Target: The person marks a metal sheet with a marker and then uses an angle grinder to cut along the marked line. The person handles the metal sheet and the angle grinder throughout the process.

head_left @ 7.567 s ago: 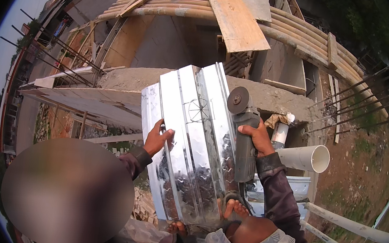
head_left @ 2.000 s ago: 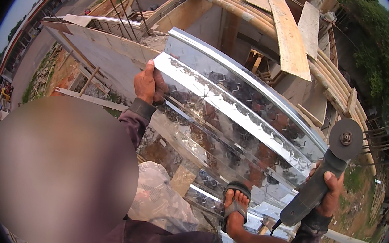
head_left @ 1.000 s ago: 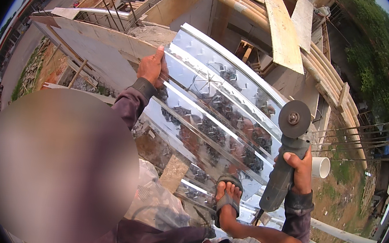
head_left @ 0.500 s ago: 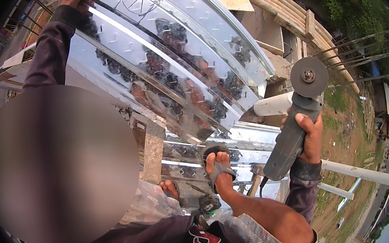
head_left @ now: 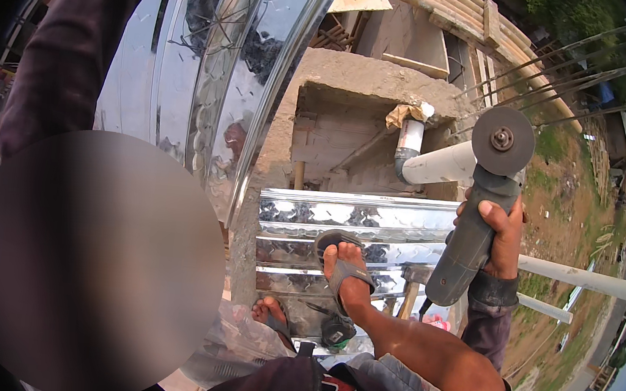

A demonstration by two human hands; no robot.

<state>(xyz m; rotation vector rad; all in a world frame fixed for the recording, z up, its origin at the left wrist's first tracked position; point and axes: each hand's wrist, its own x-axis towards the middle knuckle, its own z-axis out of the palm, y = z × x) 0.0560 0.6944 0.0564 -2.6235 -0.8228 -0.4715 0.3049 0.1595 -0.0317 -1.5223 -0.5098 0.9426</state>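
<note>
My right hand (head_left: pixel 506 235) is wrapped round the dark body of an angle grinder (head_left: pixel 464 246), held upright at the right. Its round cutting disc (head_left: pixel 491 130) points up, and the cord leaves the lower end. At the upper left my left sleeve (head_left: pixel 70 40) reaches toward the top edge; the hand itself is out of the picture. Beside that arm a shiny corrugated metal sheet (head_left: pixel 267 88) stands out toward the far side, with a wheel-like drawn mark on its surface. More ribbed metal decking (head_left: pixel 357 215) lies below, under my sandalled foot (head_left: pixel 350 276).
A concrete-edged opening (head_left: pixel 372 72) lies ahead. A white pipe (head_left: pixel 438 163) with an elbow stands at its right side. Steel rods (head_left: pixel 571 62) stick out at the upper right. A hammer (head_left: pixel 412 278) and a black coiled thing (head_left: pixel 336 328) rest near my feet. A blurred disc covers the lower left.
The metal sheet has swung to the left, uncovering the concrete opening and the pipe elbow. My left arm has moved up, its hand leaving the picture. The grinder has dropped slightly.
</note>
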